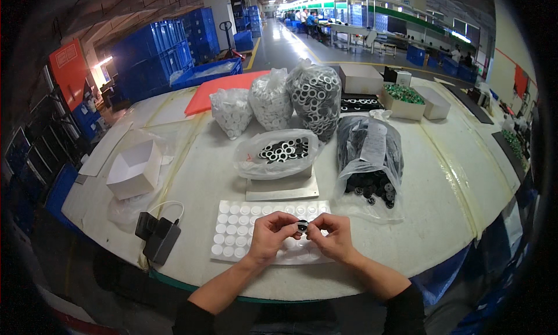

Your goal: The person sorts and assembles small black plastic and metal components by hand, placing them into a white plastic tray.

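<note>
Pinched between the fingertips of my left hand (271,236) and my right hand (332,235) is a small black round part (302,225) with a light rim. Both hands are closed on it, above a sheet of white round stickers (231,230) laid out in rows. My hands and forearms hide part of that sheet. Just beyond it, a plastic-lined box (273,171) contains black and white rings (285,151). To its right lies an open clear bag (372,149), from which small black round parts (372,187) spill at the mouth.
Behind stand bags of white parts (271,102) and a bag of rings (314,99). An open white box (135,169) sits left, near a black adapter (161,241) with a white cable. A box of green parts (403,102) is back right. Blue crates (148,53) stand beyond the table.
</note>
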Demonstrator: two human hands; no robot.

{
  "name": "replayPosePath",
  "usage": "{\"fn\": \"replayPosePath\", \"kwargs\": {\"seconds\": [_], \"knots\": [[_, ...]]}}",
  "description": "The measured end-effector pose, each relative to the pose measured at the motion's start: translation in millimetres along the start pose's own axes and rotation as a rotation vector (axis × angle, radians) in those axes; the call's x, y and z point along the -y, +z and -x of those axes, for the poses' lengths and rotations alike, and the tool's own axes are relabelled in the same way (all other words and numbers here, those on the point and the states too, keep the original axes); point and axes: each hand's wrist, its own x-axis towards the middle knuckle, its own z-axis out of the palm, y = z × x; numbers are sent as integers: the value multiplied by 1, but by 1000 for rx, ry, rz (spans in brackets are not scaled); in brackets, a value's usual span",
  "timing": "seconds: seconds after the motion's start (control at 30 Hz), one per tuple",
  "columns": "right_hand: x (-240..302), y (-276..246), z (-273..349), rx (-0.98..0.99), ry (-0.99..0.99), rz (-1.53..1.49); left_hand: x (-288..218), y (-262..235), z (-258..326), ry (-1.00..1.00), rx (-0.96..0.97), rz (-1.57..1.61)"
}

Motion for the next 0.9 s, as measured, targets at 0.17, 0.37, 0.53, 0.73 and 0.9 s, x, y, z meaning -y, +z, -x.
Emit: {"fn": "replayPosePath", "kwargs": {"seconds": [0.17,0.37,0.53,0.73,0.9], "knots": [[6,6,1,-61,40,73,-2,4,1,34,1,-108],[-4,7,2,-51,159,-39,1,5,1,131,-5,-239],[7,0,-1,-11,-546,489,-3,-6,-1,5,97,-171],[5,0,1,33,-469,484,-2,-13,-1,-15,188,-183],[1,0,-1,123,-239,341,-4,-13,-2,123,185,-350]]}}
